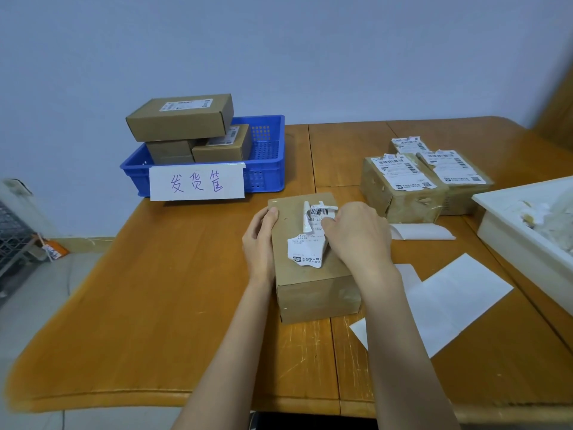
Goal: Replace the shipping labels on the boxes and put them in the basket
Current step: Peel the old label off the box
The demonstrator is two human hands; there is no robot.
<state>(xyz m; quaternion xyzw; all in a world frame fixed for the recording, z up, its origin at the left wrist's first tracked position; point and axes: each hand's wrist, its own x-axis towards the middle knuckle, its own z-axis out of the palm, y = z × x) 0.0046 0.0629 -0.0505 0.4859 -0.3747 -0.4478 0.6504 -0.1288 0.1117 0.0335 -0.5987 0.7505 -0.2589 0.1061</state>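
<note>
Fingers of the right hand [356, 234] pinch the torn label [307, 246] on the box [310, 274]; the left hand [260, 240] grips the box's left edge.

The right hand [356, 234] covers the right part of the torn label [307, 243] on the near box [310, 274], so the fingertips and whatever they touch are hidden. The label's print is too small to read beyond a barcode. In the blue basket [266, 169], the lower boxes [198, 148] sit partly behind the paper sign [197, 183] and under the top box [179, 117]. The white tray [524, 231] is cut off by the right edge, its contents blurred. The dark crate [15, 234] at far left is cropped.
</note>
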